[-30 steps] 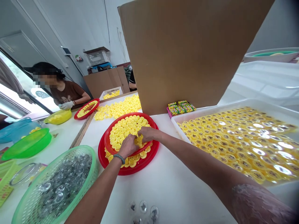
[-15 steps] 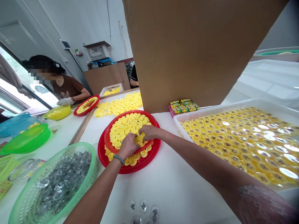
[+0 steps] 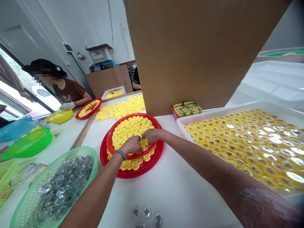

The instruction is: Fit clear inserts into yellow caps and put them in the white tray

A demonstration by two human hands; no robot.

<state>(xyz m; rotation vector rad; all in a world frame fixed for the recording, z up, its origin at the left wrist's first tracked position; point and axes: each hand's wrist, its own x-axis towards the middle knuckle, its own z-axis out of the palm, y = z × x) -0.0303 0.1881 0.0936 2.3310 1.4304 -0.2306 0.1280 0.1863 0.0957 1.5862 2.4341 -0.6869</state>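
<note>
Small round yellow cups (image 3: pixel 128 126) lie packed side by side in a red round tray (image 3: pixel 108 144). Beneath it, a larger red tray (image 3: pixel 142 171) carries more of the same cups around its front. My left hand (image 3: pixel 130 145), with a beaded bracelet at the wrist, reaches over the front of the upper tray, fingers curled together. From the right comes my right hand (image 3: pixel 152 136), its fingers bent down among the cups. The fingertips of both hands nearly meet at the cups; what they pinch is hidden.
A green basket (image 3: pixel 95 164) of clear domed pieces stands left; a few clear pieces (image 3: pixel 146 211) lie in front. On the right is a white tray (image 3: pixel 187 134) of filled yellow cups. A cardboard panel (image 3: pixel 185 57) rises behind. A co-worker (image 3: pixel 71 90) sits at far left.
My left hand has turned slightly, its fingertips shifting a little up and right towards my right hand. The right hand stays at nearly the same spot over the cups.
</note>
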